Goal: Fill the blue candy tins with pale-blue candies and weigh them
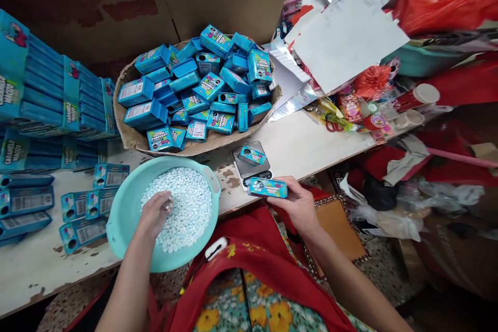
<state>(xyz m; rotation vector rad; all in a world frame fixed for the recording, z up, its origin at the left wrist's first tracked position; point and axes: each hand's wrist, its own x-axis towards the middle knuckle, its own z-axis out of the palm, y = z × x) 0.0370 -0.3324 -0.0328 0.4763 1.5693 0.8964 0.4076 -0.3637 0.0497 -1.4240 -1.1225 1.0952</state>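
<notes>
A turquoise plastic basin (120, 192) holds a heap of small pale candies (190, 212). My left hand (155, 212) is over the heap with its fingers closed, and a few candies show at the fingertips. In my right hand (298, 202) is a blue candy box (268, 188), lying nearly level, with pale candies visible at its left end. It is just above the front edge of a small digital scale (245, 166). Another blue box (252, 155) rests on the scale's plate.
Behind the basin, a cut-down carton (128, 137) is heaped with blue boxes. Stacked display packs (42, 83) and several loose boxes (83, 233) are at the left. White card (346, 41), a red plastic bag (447, 5) and a paper cup (420, 96) clutter the right.
</notes>
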